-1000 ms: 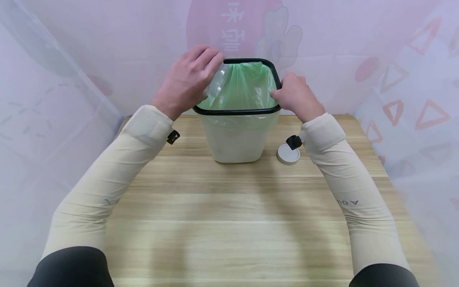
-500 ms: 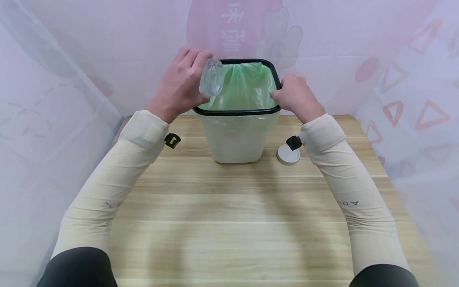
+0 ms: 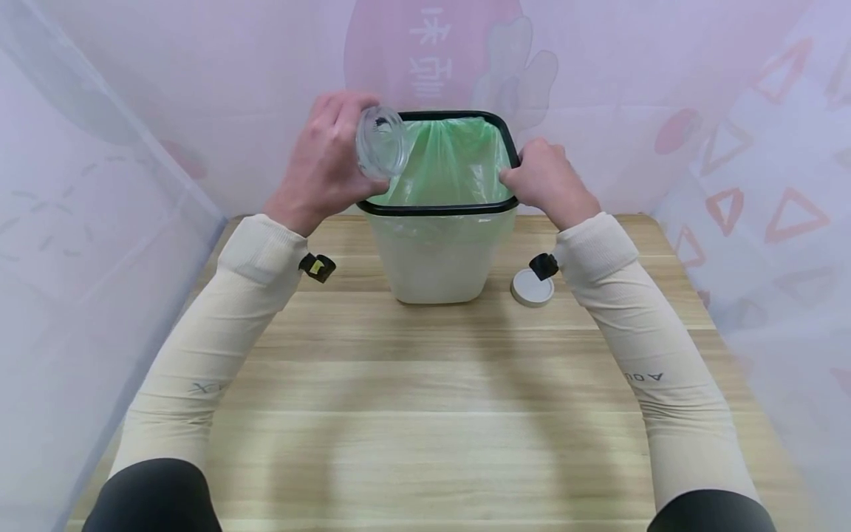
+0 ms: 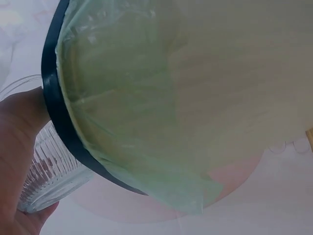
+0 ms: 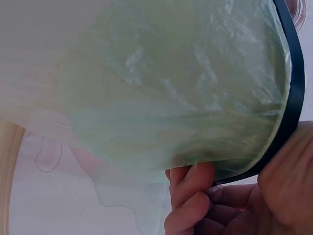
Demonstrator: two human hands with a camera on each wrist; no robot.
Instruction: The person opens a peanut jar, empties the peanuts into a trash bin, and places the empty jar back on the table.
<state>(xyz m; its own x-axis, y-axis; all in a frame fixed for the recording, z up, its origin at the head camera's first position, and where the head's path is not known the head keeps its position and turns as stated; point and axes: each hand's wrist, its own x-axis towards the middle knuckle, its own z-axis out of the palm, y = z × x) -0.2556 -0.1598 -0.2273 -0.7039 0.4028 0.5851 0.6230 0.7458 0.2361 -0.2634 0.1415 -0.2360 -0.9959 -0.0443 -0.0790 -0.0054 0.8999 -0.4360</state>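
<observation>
My left hand (image 3: 319,159) grips a clear ribbed glass jar (image 3: 382,144), tilted over at the left side of a white trash bin (image 3: 442,258). A few dark specks show through its glass. In the left wrist view the jar (image 4: 54,166) is partly covered by the fingers and the black rim. A translucent green bag (image 3: 459,162) lines the bin, held under a black rim ring (image 3: 439,210). On the opposite side my right hand (image 3: 550,181) grips that rim, thumb on the inner side; in the right wrist view its curled fingers (image 5: 193,210) lie against the bag's hanging edge.
A round white lid (image 3: 532,288) lies on the wooden table (image 3: 425,414) right of the bin, below the right wrist. Printed cloth walls (image 3: 266,59) stand behind the table and along both sides.
The glass jar has come up out of the bin's mouth and moved left with my left hand, turning so more of it shows. My right hand stays on the rim.
</observation>
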